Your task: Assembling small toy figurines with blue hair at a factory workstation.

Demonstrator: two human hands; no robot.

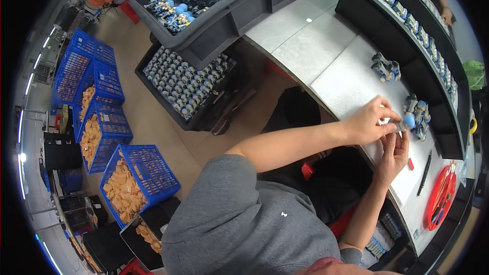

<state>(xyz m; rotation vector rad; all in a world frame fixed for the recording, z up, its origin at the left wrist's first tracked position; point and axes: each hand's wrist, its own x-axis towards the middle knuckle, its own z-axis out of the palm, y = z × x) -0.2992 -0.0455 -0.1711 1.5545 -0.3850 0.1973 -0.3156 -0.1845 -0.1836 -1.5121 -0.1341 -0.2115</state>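
Above the light worktop (346, 89), a small figurine (409, 120) with a round blue top and a greyish lower part is pinched between my two hands. My left hand (371, 122) grips it from the left with bent fingers. From below, my right hand (394, 154) closes its thumb and fingertips on it. My fingers cover most of its body, so its details do not show. Just beyond my fingertips lies a small heap of blue and dark figurines (422, 114). A second little heap of figurines (386, 67) rests farther back on the worktop.
A long dark tray (407, 56) with figurines in rows borders the worktop's right side. Right of my hands lie a black pen (425, 173) and a red tray (434, 209) of tools. A large dark bin (219, 38) stands far left. Blue crates (158, 173) hold peach-coloured pieces.
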